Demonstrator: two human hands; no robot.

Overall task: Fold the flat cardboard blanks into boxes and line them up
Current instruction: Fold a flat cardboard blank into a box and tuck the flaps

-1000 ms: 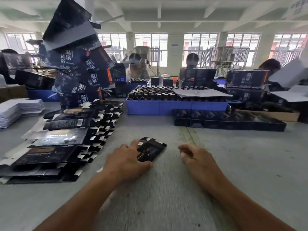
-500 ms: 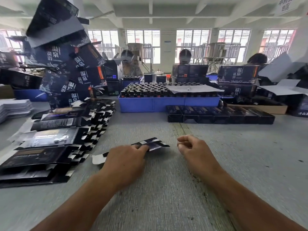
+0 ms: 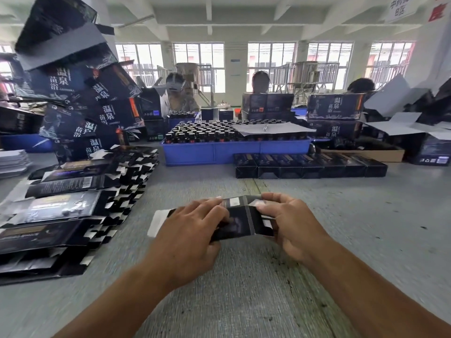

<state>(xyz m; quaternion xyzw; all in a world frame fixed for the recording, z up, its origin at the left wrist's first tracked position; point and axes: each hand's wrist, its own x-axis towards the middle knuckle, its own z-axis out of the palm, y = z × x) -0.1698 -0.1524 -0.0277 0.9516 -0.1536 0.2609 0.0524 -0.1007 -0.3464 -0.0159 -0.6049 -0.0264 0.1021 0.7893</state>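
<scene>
One dark cardboard blank (image 3: 240,222) is held just above the grey table (image 3: 244,301), at the centre of the view. The left hand (image 3: 192,230) is curled over its left portion, fingers on top. The right hand (image 3: 290,223) pinches its right end, fingertips (image 3: 262,204) on the upper edge. The hands are near each other, the blank between them. A spread stack of flat blanks (image 3: 70,206) is noted at 9 o'clock of the hands. A row of folded boxes (image 3: 310,165) is lined up at 1 o'clock, just in front of a blue tray (image 3: 234,152) of dark bottles (image 3: 207,132) at 12 o'clock.
</scene>
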